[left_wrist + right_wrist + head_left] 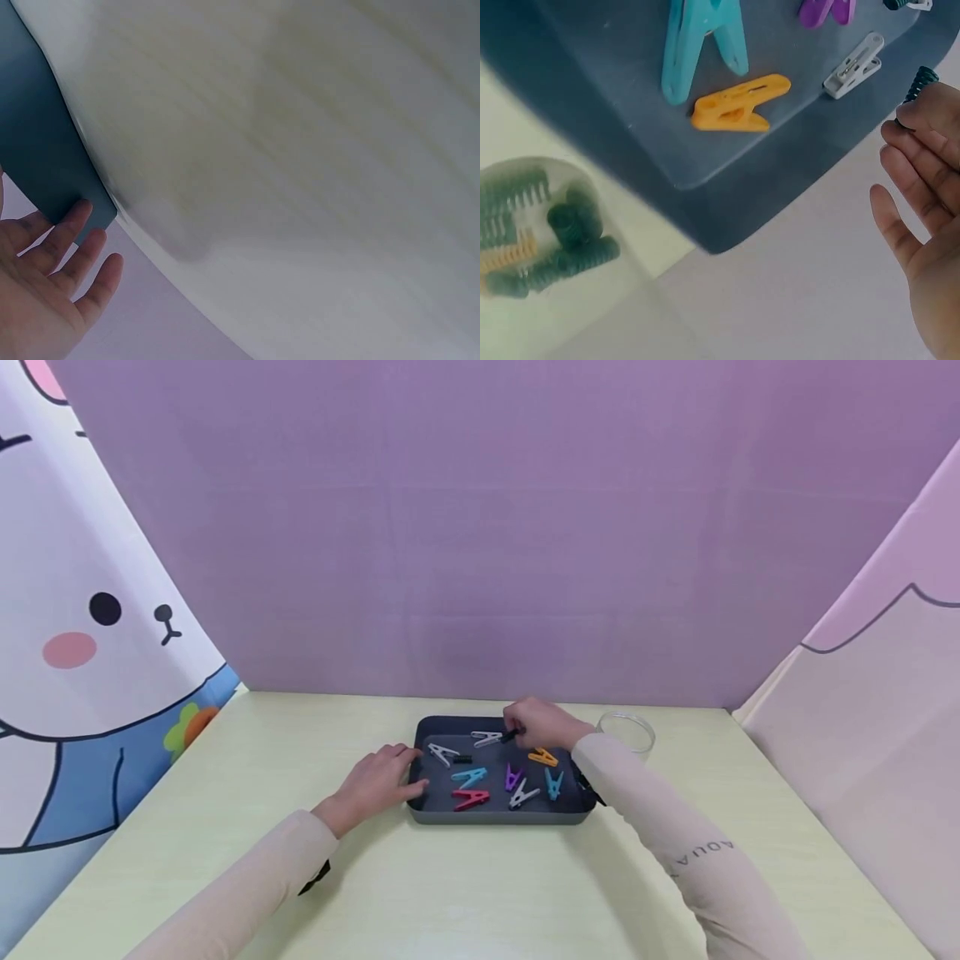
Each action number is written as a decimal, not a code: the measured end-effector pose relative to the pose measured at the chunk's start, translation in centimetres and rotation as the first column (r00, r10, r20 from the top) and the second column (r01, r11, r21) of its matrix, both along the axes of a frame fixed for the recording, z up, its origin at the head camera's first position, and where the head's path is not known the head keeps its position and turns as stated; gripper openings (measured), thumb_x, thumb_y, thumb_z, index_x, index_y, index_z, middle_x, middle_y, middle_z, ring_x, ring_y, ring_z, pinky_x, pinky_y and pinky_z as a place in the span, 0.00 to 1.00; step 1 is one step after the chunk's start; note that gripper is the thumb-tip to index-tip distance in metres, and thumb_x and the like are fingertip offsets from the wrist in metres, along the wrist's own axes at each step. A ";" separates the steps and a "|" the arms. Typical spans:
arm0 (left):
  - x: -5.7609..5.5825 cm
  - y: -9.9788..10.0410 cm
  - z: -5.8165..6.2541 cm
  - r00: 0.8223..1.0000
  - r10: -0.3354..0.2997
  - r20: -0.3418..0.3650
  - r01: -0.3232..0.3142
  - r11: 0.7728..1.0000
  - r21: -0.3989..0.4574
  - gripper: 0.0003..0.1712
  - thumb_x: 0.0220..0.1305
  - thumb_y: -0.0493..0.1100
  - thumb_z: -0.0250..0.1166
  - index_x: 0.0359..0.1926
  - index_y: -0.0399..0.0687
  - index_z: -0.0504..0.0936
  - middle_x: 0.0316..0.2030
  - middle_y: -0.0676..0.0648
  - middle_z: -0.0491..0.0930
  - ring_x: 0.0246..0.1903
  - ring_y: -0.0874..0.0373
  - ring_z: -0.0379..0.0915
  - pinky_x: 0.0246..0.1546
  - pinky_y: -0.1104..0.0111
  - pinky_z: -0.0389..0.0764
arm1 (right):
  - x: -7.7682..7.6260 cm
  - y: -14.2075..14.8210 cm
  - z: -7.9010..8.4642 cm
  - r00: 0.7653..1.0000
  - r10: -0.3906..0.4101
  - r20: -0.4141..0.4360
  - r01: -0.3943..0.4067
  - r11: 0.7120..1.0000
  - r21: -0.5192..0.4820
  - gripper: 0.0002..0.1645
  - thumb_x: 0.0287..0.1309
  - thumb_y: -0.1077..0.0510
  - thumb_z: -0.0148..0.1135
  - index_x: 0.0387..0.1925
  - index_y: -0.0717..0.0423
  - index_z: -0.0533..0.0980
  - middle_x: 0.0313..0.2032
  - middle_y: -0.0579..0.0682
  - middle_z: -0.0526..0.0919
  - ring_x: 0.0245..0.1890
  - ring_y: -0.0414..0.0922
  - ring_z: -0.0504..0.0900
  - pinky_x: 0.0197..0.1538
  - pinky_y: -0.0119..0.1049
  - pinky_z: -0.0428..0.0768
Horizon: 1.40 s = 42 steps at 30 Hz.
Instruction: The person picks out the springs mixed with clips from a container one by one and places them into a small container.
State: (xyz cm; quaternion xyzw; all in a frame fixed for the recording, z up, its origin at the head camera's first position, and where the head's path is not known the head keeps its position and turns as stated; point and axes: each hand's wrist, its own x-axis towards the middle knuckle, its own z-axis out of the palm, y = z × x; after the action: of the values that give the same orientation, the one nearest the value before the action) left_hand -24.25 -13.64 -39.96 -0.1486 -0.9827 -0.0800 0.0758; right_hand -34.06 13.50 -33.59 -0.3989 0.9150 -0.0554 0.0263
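Observation:
A dark grey tray lies on the table with several clothespins in it: white, turquoise, red, purple and orange. My right hand is over the tray's back right part and pinches a dark ribbed coil between thumb and fingertips. A white clothespin lies just left of that coil. Another dark coil rests on the tray floor. With fingers spread, my left hand touches the tray's left side; in the left wrist view, fingertips rest against the outer wall.
Right of the tray stands a clear round container, partly behind my right forearm. In the right wrist view, several dark green coils and a yellow one are inside it. A purple backdrop closes off the table's back.

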 end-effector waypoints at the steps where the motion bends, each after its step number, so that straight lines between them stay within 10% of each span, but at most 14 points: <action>1: 0.0 0.0 0.0 1.000 0.001 0.003 -0.001 1.000 0.003 0.33 0.55 0.61 0.60 0.55 0.44 0.74 0.52 0.42 0.75 0.52 0.47 0.70 0.50 0.54 0.74 | 0.0 0.2 0.1 1.000 -0.003 0.000 0.003 1.000 0.003 0.07 0.47 0.65 0.62 0.32 0.56 0.77 0.29 0.46 0.78 0.28 0.40 0.72 0.34 0.33 0.74; 42: 0.2 0.1 0.2 0.999 -0.015 -0.034 0.015 1.000 -0.005 0.33 0.56 0.61 0.60 0.54 0.43 0.74 0.52 0.41 0.75 0.51 0.46 0.71 0.49 0.53 0.75 | 0.3 12.1 4.7 0.984 -0.168 -0.053 0.150 0.957 -0.248 0.09 0.42 0.68 0.62 0.30 0.58 0.77 0.30 0.51 0.81 0.34 0.48 0.78 0.39 0.43 0.76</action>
State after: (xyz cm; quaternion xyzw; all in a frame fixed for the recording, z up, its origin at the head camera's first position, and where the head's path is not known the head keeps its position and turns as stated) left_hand -24.08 -13.58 -39.80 -0.1574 -0.9803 -0.0759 0.0916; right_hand -33.79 25.56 -28.91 -0.3258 0.9308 -0.1544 -0.0608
